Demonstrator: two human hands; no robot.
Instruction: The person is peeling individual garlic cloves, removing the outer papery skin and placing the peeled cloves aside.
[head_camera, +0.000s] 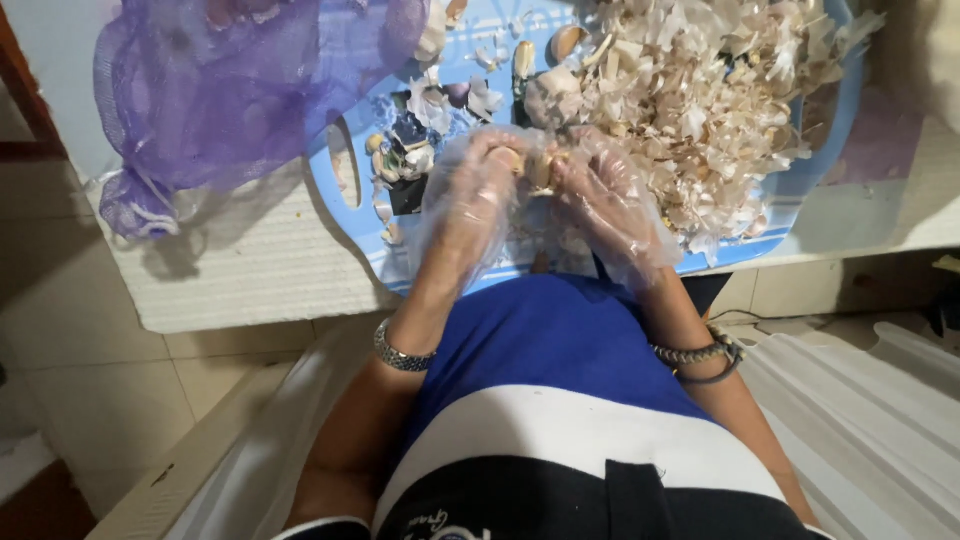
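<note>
While both hands meet over the tray: entries as seen from above.
Left hand (468, 200): in a clear plastic glove, fingers curled, grip pinching the garlic clove from the left.
Right hand (610, 195): gloved the same, grip closed on the same clove from the right.
Garlic clove (538, 168): pale, held between the two sets of fingertips, just above the tray's near half.
Tray (352, 205): light blue plastic with a handle slot, lying on a white bench.
Skins (700, 90): heap of papery peelings on the tray's right side.
Mesh bag (240, 85): purple netting, slumped at the tray's left edge.
Wrists: metal watch (400, 352) on the left, braided bracelet (700, 352) on the right.
</note>
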